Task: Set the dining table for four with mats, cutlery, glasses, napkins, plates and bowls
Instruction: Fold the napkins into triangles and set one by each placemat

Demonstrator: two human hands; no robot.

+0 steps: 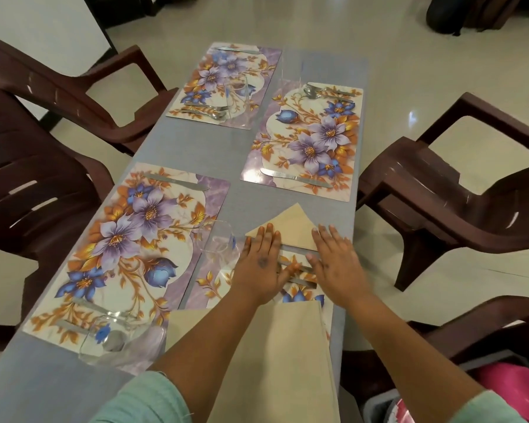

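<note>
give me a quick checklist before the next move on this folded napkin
1. Both hands flat on the folded beige cloth napkin, left hand and right hand: ok
2. Napkin fold pointed and neat: ok
3. Clear drinking glass apart from the left hand: not ok, right beside it
4. Steel cutlery under the hands undisturbed: cannot tell
5. Spare beige napkins within reach: ok

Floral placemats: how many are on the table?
4. Far left, far right, near left, and near right, mostly hidden under the hands and beige napkins.
</note>
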